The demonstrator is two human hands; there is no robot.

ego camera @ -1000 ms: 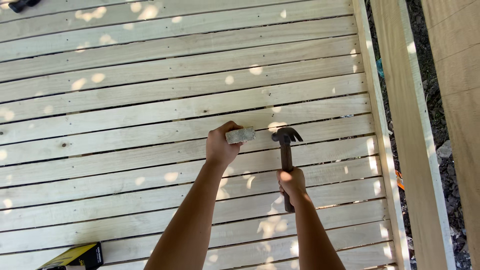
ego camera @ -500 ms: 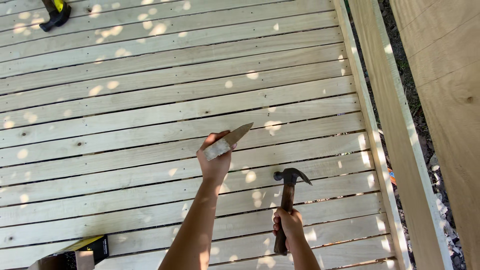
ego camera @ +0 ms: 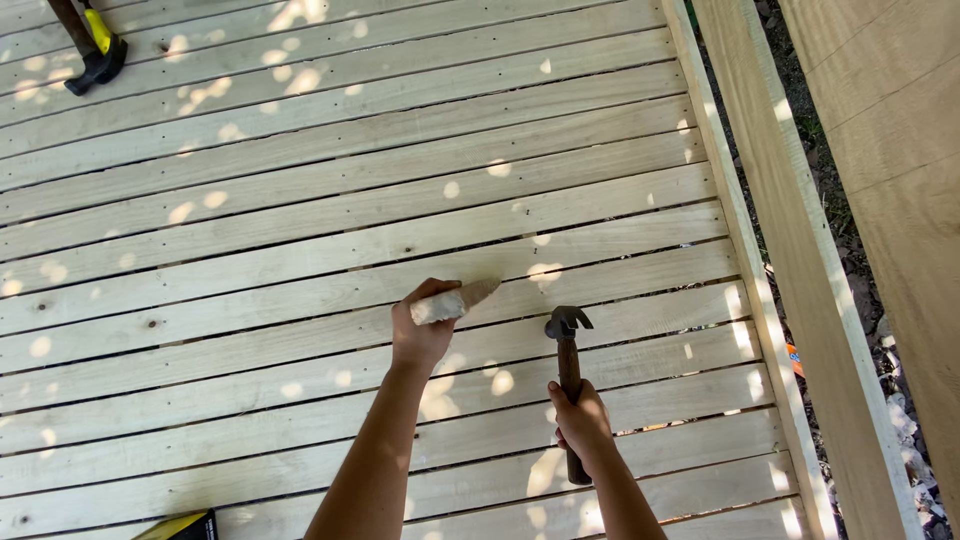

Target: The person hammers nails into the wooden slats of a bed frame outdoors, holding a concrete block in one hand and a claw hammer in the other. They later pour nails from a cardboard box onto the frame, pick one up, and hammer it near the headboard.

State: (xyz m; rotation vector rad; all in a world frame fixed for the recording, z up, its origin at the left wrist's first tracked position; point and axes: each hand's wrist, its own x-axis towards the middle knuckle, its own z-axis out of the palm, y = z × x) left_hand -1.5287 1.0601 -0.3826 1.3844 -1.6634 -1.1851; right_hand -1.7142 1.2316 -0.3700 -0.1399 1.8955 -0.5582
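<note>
— What does the left hand (ego camera: 422,335) have?

— It is closed around the thick end of a wooden wedge (ego camera: 455,300). The thin, darker tip sticks out past the fingers, up and to the right of the fist, over the pale deck boards (ego camera: 300,240).

— And the right hand (ego camera: 582,425)?

— It is wrapped around the handle of a claw hammer (ego camera: 568,370), low on the shaft. The metal head stands above that grip, just right of the wedge's tip but apart from it.

— Anything else around them?

— A black and yellow tool (ego camera: 95,45) lies far up and to the left of both fists. A yellow and black box (ego camera: 180,527) sits below and left of the left forearm. A long beam (ego camera: 790,250) runs along the deck's edge, right of the hammer hand.
</note>
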